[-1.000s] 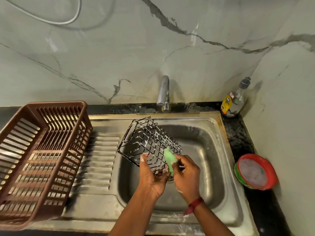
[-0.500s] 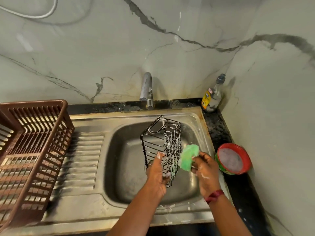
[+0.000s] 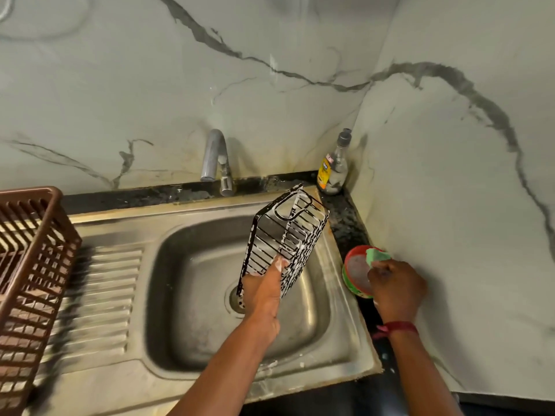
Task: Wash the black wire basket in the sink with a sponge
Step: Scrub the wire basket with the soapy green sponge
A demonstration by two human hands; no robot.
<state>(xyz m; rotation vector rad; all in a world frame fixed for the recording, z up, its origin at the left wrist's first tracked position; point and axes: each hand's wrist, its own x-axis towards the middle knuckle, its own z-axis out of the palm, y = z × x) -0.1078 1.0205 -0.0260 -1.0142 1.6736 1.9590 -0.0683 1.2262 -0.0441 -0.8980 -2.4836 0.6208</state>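
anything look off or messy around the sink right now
Nothing spilled or broken. The sink rim shows rusty brown staining near its back right corner, and the wall behind the bottle is yellowed.

The basket [image 3: 295, 235] in your left hand [image 3: 264, 292] is foamy black metal wire; the sponge [image 3: 377, 256] in your right hand [image 3: 396, 289] looks soft.

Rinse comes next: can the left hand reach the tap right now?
Probably not: the left hand grips the wire basket over the sink. Nothing blocks the tap, but that hand is occupied.
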